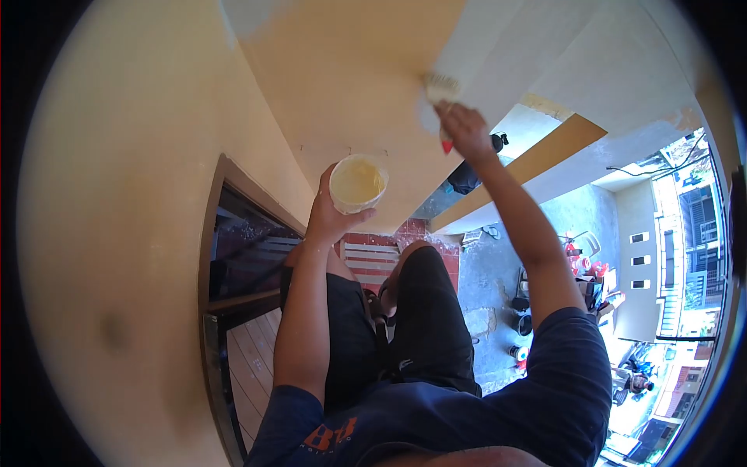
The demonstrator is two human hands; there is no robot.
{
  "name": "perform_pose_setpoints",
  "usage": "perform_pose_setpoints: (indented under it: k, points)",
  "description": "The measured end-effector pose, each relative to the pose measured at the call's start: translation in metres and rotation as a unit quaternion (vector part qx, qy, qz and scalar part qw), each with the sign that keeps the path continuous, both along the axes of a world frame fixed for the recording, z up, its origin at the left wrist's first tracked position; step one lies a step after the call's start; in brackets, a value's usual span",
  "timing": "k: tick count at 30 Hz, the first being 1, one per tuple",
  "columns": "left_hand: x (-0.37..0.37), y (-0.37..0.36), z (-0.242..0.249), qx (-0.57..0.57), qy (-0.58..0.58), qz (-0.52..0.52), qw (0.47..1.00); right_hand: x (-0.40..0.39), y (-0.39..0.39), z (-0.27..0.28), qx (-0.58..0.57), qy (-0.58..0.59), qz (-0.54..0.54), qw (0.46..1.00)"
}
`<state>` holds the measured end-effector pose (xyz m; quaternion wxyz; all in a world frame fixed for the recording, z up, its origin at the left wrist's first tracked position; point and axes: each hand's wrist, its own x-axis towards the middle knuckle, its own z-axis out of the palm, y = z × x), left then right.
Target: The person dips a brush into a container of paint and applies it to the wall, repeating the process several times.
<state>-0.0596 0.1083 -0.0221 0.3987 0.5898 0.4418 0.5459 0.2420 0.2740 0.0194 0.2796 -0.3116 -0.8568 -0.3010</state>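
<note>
My left hand [333,212] is wrapped round a white tub [354,208] of pale yellow paint [358,180], held up in front of my chest. In my right hand [464,132], raised and stretched out to the right, is a paintbrush [443,87] with a red handle end showing below the fist. Its bristles lie against the wall [350,86], right where the yellow coat meets a whitish area [506,54]. Some paint marks the tub's rim and inner side.
A brown-framed window [222,175] is on the left. Slatted boards [372,261] lie below my legs on red tiles [412,229]. To the right, far down, a grey concrete floor [486,292] holds buckets [519,354] and clutter, with a white chair [589,244] beyond.
</note>
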Motion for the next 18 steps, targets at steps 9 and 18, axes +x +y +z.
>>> perform_pose_setpoints:
  k: [9, 18]
  points:
    - [-0.004, -0.007, 0.001, -0.023, -0.004, -0.001, 1.000, -0.005, -0.006, -0.125, -0.281, -0.095, -0.025, 0.955]
    - [-0.004, -0.003, -0.009, -0.038, -0.017, -0.010, 0.999, -0.010, -0.018, -0.005, -0.043, 0.070, -0.010, 0.997]
